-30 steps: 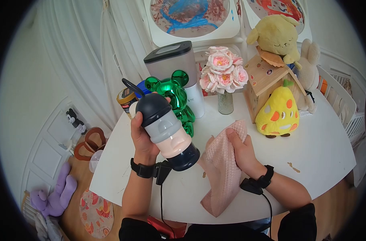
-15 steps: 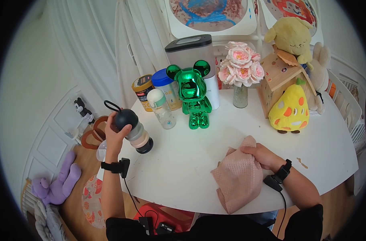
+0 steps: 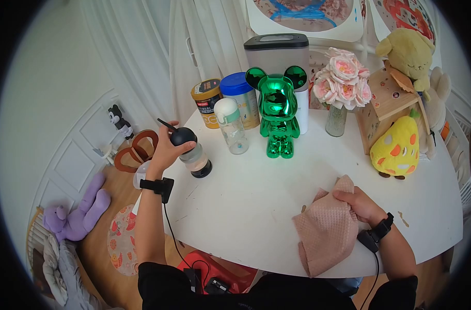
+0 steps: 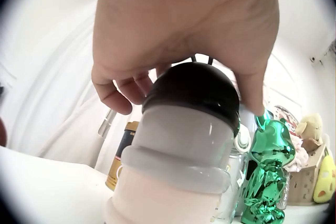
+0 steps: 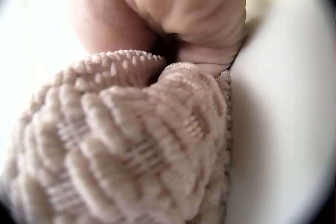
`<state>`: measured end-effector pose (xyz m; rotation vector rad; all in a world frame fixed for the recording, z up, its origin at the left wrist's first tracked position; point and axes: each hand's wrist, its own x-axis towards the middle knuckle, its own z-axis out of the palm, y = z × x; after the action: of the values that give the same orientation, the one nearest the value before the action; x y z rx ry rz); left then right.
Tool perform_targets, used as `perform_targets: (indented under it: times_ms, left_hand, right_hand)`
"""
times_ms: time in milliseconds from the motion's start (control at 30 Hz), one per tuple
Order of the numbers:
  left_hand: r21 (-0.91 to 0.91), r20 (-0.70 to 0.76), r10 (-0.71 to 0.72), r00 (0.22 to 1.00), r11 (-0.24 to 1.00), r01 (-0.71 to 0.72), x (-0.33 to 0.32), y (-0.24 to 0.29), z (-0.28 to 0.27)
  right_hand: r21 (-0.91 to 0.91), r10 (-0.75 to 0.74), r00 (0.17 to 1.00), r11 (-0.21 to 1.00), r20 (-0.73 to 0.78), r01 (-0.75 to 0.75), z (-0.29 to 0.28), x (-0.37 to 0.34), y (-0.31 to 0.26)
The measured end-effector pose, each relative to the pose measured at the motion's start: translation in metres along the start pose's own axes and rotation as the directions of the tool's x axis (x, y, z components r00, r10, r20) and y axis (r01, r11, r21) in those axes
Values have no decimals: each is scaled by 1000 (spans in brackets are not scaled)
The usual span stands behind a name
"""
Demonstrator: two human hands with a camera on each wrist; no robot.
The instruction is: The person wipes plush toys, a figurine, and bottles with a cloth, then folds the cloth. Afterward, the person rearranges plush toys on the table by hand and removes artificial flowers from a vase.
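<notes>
At the table's left side, my left hand (image 3: pixel 167 151) grips the domed black lid of a stacked formula container (image 3: pixel 198 160). The container has grey and cream tiers, a dark base and a loop on top; it stands on the tabletop, leaning slightly in the head view. From the left wrist view, the thumb is on one side of the black lid (image 4: pixel 194 90) and the fingers on the other. My right hand (image 3: pixel 363 205) holds a bunched pink waffle-weave cloth (image 3: pixel 326 227) by its upper edge, low over the table's right front. Part of that hand's fingers is hidden by the cloth.
Behind the container stand a clear bottle (image 3: pixel 232 129), a yellow-lidded can (image 3: pixel 207 98), a blue-lidded tub (image 3: pixel 240 93) and a shiny green bear figure (image 3: pixel 279 111). Further right are a flower vase (image 3: pixel 337 122), a wooden house (image 3: pixel 388 95) and a yellow plush (image 3: pixel 398 147) on the white table (image 3: pixel 246 206).
My left hand has carried the formula container from mid-table to the left and set it down. My right hand has lowered the cloth toward the table and right. The head view has shifted left.
</notes>
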<state>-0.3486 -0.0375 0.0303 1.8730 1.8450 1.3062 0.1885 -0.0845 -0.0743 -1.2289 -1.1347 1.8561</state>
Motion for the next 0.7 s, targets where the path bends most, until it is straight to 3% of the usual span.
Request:
perform_targets:
  times_ms: [133, 200, 400, 500, 700]
  left_hand:
    - [7, 82, -74, 994, 997, 74, 10, 8, -4]
    - [-135, 128, 16, 992, 991, 1, 20, -1, -2]
    - [-435, 150, 53, 987, 900, 18, 50, -11, 19]
    - [-456, 261, 54, 964, 887, 73, 65, -15, 23]
    - [-531, 266, 103, 958, 845, 57, 75, -14, 37]
  right_hand:
    - [48, 2, 999, 999, 41, -4, -2, -2, -3]
    - [64, 13, 999, 998, 44, -16, -5, 0, -1]
    - [80, 22, 999, 996, 34, -25, -4, -1, -2]
    - [67, 29, 998, 997, 55, -32, -4, -5, -5]
    - [44, 49, 998, 998, 50, -51, -2, -7, -10]
